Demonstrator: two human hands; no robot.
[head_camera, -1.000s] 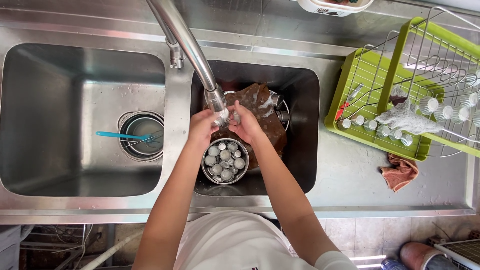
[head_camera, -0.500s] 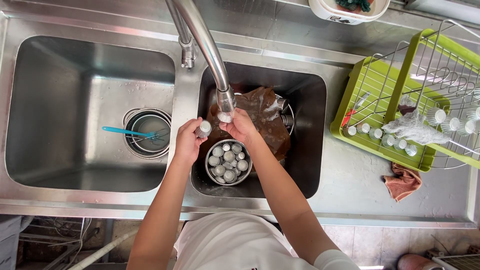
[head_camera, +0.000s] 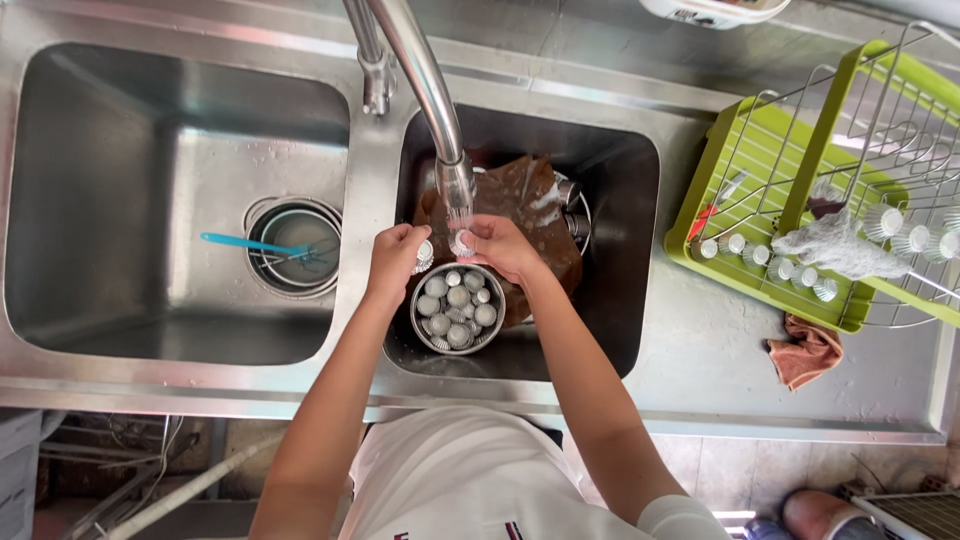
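Observation:
My right hand (head_camera: 500, 248) holds a small fluted metal cup (head_camera: 462, 243) under the water running from the curved tap (head_camera: 425, 90). A second small fluted cup (head_camera: 424, 256) is pinched in my left hand (head_camera: 396, 258), just left of the stream. Both hands hover over a round metal bowl (head_camera: 458, 309) filled with several more of these little cups. The bowl stands in the right sink basin (head_camera: 620, 250), on top of a brown tray or sheet (head_camera: 525, 200).
The left basin (head_camera: 120, 200) holds a drain strainer with a blue-handled tool (head_camera: 250, 243) across it. A green dish rack (head_camera: 800, 190) on the right counter carries several drying cups and a grey cloth. A brown rag (head_camera: 806, 350) lies in front of it.
My left hand has moved back in from the left toward the tap. The right hand now holds its cup directly under the water stream.

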